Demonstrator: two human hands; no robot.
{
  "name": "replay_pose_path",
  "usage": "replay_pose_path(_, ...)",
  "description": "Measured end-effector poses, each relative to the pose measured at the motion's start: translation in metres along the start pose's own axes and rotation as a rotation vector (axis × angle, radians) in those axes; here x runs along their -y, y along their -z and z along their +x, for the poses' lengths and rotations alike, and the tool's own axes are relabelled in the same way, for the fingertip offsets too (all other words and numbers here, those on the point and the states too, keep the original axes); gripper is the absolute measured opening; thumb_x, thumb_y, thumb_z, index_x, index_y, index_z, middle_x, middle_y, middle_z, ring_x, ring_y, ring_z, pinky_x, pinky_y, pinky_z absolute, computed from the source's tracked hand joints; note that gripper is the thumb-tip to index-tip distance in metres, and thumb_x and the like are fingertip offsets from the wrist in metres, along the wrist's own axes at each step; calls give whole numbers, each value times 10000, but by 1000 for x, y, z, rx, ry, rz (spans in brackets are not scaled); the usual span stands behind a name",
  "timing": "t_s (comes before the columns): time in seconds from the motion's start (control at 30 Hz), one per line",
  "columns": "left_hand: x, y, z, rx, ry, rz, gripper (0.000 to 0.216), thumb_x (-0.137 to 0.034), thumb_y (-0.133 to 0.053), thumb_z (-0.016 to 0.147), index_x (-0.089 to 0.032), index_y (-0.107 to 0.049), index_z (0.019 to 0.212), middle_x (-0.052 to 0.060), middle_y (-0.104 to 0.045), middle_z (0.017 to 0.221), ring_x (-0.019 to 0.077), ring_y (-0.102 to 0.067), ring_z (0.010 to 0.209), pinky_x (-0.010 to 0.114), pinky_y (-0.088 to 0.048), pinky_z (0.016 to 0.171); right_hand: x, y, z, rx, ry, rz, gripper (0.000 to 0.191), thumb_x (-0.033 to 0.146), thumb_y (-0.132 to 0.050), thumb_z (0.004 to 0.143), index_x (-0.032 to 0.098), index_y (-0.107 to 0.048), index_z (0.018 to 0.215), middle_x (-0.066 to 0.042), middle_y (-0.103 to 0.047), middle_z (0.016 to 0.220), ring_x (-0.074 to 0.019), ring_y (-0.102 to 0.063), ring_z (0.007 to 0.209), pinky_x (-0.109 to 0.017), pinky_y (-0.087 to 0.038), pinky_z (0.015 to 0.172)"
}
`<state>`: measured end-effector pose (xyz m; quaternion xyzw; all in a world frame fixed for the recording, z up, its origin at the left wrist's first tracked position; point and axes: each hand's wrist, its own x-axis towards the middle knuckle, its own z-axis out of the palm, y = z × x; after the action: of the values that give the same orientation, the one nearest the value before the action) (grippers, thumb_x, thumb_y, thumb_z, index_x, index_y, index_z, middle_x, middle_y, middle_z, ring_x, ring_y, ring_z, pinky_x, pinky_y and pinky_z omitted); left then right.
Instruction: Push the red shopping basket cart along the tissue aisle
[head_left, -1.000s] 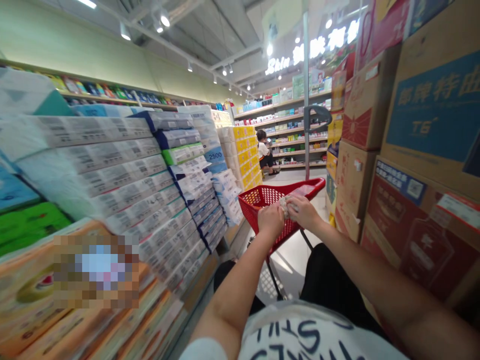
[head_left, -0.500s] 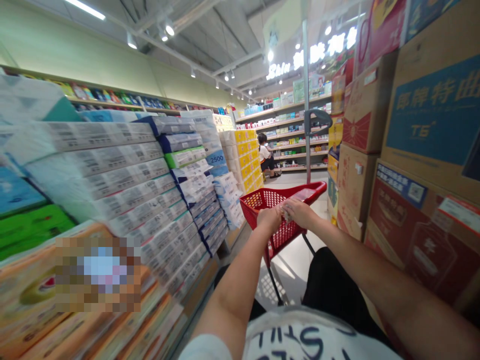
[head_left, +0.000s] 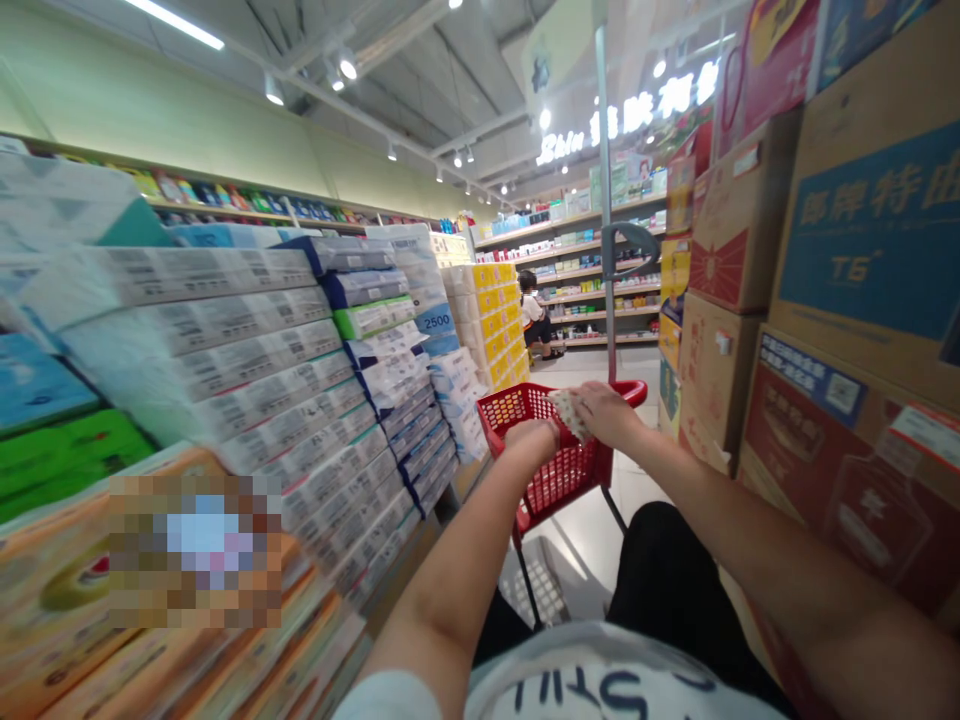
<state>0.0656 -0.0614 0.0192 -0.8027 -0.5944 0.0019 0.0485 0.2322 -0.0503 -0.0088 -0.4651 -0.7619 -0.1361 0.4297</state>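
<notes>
A red plastic shopping cart (head_left: 559,480) stands before me, its perforated basket on dark legs. My left hand (head_left: 534,436) is wrapped round the near edge of the cart, fingers mostly hidden from me. My right hand (head_left: 606,412) is closed over a small, pale, speckled item that looks like a patterned cloth (head_left: 568,414), just above the cart's near right part. The lower part of this item is hidden by the fingers and wrist. Both arms reach forward over my black-clad legs.
Stacked tissue packs (head_left: 247,350) line the left, with orange packs (head_left: 67,560) nearest me. Cardboard cartons (head_left: 862,240) rise on the right. A metal pole (head_left: 606,200) stands ahead. Farther off, a person (head_left: 534,315) crouches beside stocked shelves (head_left: 585,270).
My right hand has shifted a little away from my left, and more of the pale speckled item shows. The cart has turned slightly, and its legs appear farther left.
</notes>
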Motion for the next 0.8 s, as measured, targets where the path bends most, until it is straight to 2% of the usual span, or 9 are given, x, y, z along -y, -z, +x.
replay_pose_path(0.1, -3, -2, -5, -23, -55, -10, 271, -244, -469, 887, -200, -682, 1049, 122, -699, 1035, 241, -658, 946, 324, -500, 790, -3, -14, -3, 51, 45, 44, 227, 277, -434, 921, 188, -639, 962, -77, -656, 980, -190, -586, 933, -328, -440, 870)
replay_pose_path(0.17, 0, -4, -10, -51, -58, -10, 288, -228, -437, 898, -186, -678, 1051, 125, -701, 1020, 245, -660, 928, 340, -498, 783, -1, -20, -7, 47, 19, 68, 219, 307, -439, 922, 198, -629, 930, -60, -659, 948, -178, -591, 892, -311, -446, 825)
replay_pose_path(0.27, 8, -8, -14, -80, -45, -9, 316, -212, -393, 912, -180, -666, 1068, 121, -699, 1014, 248, -659, 912, 358, -496, 782, 6, -21, -9, 48, -54, 43, 253, 370, -480, 899, 208, -592, 740, -37, -634, 800, -165, -577, 766, -285, -439, 723)
replay_pose_path(0.33, 12, -10, -14, -102, -47, -2, 323, -223, -377, 919, -189, -661, 1070, 117, -700, 1006, 251, -659, 920, 364, -501, 784, 13, -19, -6, 74, -71, 5, 280, 384, -493, 887, 209, -570, 683, -36, -619, 772, -164, -568, 757, -280, -430, 717)
replay_pose_path(0.43, 16, -12, -11, -112, -58, 15, 295, -246, -398, 910, -197, -659, 1040, 108, -700, 1000, 255, -663, 923, 368, -517, 770, 23, -19, 1, 157, -38, -25, 221, 364, -479, 898, 200, -622, 859, -54, -647, 920, -170, -577, 895, -282, -421, 814)
replay_pose_path(0.53, 17, -13, -7, -105, -72, 22, 290, -245, -392, 912, -201, -640, 1056, 98, -698, 1005, 246, -666, 917, 364, -525, 763, 27, -20, 9, 301, -8, -51, 267, 335, -409, 935, 210, -626, 1027, -56, -650, 1078, -163, -557, 1046, -282, -380, 926)
replay_pose_path(0.67, 12, -15, -7, -115, -65, 9, 323, -242, -342, 934, -189, -605, 1113, 113, -691, 992, 245, -664, 908, 381, -522, 764, 23, -25, 25, 443, -136, -151, 292, 357, -392, 937, 214, -644, 972, -51, -684, 1004, -161, -620, 908, -257, -429, 792)
replay_pose_path(0.73, 9, -16, -8, -114, -66, 0, 339, -231, -335, 930, -171, -587, 1149, 130, -687, 990, 253, -661, 912, 386, -522, 761, 22, -27, 35, 490, -157, -205, 310, 377, -396, 931, 202, -651, 940, -69, -692, 953, -171, -634, 837, -258, -439, 718)
replay_pose_path(0.8, 6, -16, -10, -110, -80, -9, 352, -223, -334, 922, -161, -577, 1169, 136, -684, 1003, 259, -658, 923, 382, -521, 766, 23, -29, 45, 555, -146, -260, 313, 377, -418, 920, 186, -667, 904, -93, -695, 923, -187, -638, 831, -268, -444, 714)
